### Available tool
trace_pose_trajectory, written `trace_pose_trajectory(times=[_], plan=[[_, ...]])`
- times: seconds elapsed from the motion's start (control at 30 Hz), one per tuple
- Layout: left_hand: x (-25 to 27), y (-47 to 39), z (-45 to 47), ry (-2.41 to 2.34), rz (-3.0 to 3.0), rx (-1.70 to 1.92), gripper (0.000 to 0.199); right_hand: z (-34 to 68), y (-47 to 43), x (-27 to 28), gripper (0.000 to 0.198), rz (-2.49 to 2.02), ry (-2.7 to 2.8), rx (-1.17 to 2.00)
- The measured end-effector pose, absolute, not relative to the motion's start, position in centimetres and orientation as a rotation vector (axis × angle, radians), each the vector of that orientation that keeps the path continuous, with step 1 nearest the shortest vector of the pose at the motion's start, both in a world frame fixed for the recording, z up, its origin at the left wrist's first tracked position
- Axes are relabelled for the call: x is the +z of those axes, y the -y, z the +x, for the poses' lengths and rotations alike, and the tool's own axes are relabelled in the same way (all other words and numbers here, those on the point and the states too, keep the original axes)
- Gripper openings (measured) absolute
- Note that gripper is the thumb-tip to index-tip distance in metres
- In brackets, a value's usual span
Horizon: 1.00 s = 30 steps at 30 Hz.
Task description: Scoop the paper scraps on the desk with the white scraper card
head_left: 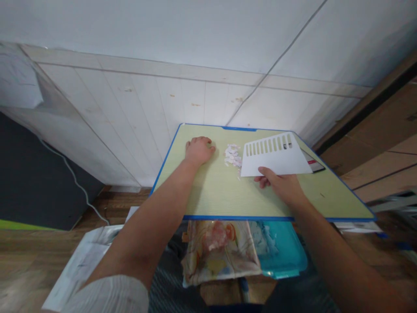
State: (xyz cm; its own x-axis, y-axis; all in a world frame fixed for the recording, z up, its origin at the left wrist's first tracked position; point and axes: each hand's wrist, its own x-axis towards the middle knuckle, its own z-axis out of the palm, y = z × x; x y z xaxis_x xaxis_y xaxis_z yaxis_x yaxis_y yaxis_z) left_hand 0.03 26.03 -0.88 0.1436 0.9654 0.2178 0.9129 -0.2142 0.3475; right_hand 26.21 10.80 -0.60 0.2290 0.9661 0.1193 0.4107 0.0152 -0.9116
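My right hand point(276, 184) grips the lower edge of a white paper sheet point(276, 163), thumb on top and fingers underneath. A row of narrow slots is cut along the sheet's far side, and dark marks show through two slots near the right end. My left hand point(199, 151) rests on the left part of the pale yellow table point(224, 195), fingers slightly bent and thumb apart, with nothing seen in it. Between the hands lies a small pile of white paper scraps point(232, 155), touched by neither hand. A dark-edged flat item with a red mark point(314, 163) is partly hidden under the sheet.
Below the table's blue front edge are a patterned cloth item point(221, 256) and a turquoise plastic container point(289, 252). A white panelled wall point(156, 113) stands behind the table, with a grey cable point(276, 61) running down it. Cardboard boxes point(384, 130) stand at right.
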Motion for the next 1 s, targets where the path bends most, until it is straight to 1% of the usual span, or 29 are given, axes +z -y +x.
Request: trace_pose_trajectory(times=[0.3,0.5,0.77,0.93,1.0], plan=[[-0.8,-26.0,0.1,-1.864,2.257,0.627,0.043,27.8,-9.0,-0.3,0.030,-1.577,1.349,0.729],[-0.8,-25.9,0.1,-1.874,2.268,0.611,0.044,27.1,-8.9,-1.0,0.042,-1.570,1.388,0.746],[-0.9,-26.0,0.2,-1.874,2.258,0.604,0.044,26.7,-6.7,-0.5,0.040,-1.627,1.426,0.750],[-1.0,-26.1,0.3,-1.886,2.263,0.607,0.042,26.1,-5.0,-0.9,0.047,-1.617,1.406,0.633],[-1.0,-26.1,0.4,-1.897,2.260,0.595,0.042,26.4,-4.9,-1.5,0.046,-1.608,1.359,0.576]])
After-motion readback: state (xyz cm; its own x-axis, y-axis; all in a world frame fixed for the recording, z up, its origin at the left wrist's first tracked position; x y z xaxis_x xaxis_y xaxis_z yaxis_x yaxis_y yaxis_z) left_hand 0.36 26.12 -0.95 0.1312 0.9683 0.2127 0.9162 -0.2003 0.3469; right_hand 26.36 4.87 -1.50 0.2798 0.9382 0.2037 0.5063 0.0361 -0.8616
